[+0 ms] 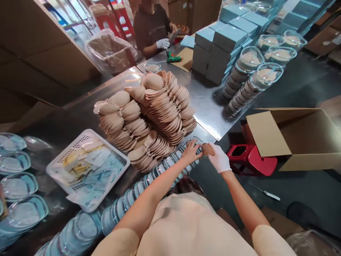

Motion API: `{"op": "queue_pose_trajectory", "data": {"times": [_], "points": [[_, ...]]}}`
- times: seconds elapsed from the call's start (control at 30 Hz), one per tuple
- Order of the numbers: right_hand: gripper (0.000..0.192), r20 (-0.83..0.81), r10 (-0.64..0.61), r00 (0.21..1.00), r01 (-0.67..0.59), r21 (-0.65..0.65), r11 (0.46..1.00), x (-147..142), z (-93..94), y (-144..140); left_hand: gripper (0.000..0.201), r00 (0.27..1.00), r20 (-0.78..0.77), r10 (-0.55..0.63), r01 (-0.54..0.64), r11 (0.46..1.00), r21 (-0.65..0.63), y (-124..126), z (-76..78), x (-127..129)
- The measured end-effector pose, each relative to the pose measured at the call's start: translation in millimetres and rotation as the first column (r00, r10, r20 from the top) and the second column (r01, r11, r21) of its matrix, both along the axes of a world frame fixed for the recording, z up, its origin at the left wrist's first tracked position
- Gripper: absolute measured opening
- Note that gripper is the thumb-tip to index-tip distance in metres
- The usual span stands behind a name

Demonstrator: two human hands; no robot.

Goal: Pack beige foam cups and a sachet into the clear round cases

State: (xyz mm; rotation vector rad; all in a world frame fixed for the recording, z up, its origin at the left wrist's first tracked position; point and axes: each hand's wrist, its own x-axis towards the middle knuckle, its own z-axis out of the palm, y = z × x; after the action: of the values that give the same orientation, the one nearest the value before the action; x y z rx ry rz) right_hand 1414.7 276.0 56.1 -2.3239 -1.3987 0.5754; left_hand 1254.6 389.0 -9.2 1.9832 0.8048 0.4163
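Steel table (213, 103) (crowded), cardboard box (298, 138), red stool (253, 160), dark floor (306, 192)

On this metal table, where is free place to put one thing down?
Bare steel lies between the tan shell pile and the blue boxes. A smaller patch lies behind the white basket. The near edge is crowded with clear lids.

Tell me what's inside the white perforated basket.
The white basket holds loose flat packets, some yellowish, some pale blue-white, piled and overlapping. Whatever lies beneath the top layer is covered, and the basket floor cannot be seen.
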Motion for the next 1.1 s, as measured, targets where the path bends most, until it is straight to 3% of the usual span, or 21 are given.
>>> {"op": "queue_pose_trajectory", "data": {"times": [0.1, 0.23, 0.33, 0.53, 0.63, 0.77, 0.9, 1.0, 1.1], "points": [[0.056, 0.024, -0.061, 0.998, 0.063, -0.050, 0.997, -1, 0.9, -1, 0.034, 1.000, -0.023, -0.015, 0.016, 0.999, 0.028, -3, 1.6, -1], [0.055, 0.080, -0.083, 0.993, 0.085, -0.012, 0.996, -6, 0.6, -18, 0.026, 0.999, -0.047, 0.022, -0.022, 1.000, 0.006, -4, 4.8, -1], [0.050, 0.125, 0.039, 0.991, -0.034, -0.042, 0.999, -15, -3.7, -8, 0.017, 0.997, -0.076, 0.020, -0.020, 1.000, -0.005, -2, 4.7, 0], [0.042, 0.180, 0.308, 0.934, -0.283, -0.152, 0.947, -26, -33.7, 50, 0.014, 0.994, -0.108, -0.023, 0.028, 0.998, 0.048, 1, 5.4, -4], [0.041, 0.212, 0.382, 0.899, -0.346, -0.187, 0.919, -22, -39.2, 49, 0.018, 0.994, -0.105, -0.014, 0.019, 0.999, 0.051, 1, 5.5, -6], [0.038, 0.211, 0.284, 0.935, -0.207, -0.322, 0.924, -22, -25.2, 30, 0.022, 0.997, -0.080, 0.015, -0.013, 1.000, 0.026, -1, 4.0, -6], [0.031, 0.091, 0.264, 0.960, -0.190, -0.479, 0.857, -29, -13.3, 49, 0.020, 0.998, -0.066, -0.017, 0.018, 1.000, 0.019, -2, 2.3, -9], [0.023, 0.029, 0.266, 0.964, -0.222, -0.470, 0.854, -24, -8.5, 70, 0.017, 0.995, -0.090, -0.036, 0.039, 0.999, 0.033, -1, 2.1, -11], [0.024, 0.030, 0.221, 0.975, -0.189, -0.408, 0.893, 0, 5.5, 51, 0.020, 0.993, -0.113, 0.042, -0.042, 0.999, 0.009, 1, 3.6, -13]]}}
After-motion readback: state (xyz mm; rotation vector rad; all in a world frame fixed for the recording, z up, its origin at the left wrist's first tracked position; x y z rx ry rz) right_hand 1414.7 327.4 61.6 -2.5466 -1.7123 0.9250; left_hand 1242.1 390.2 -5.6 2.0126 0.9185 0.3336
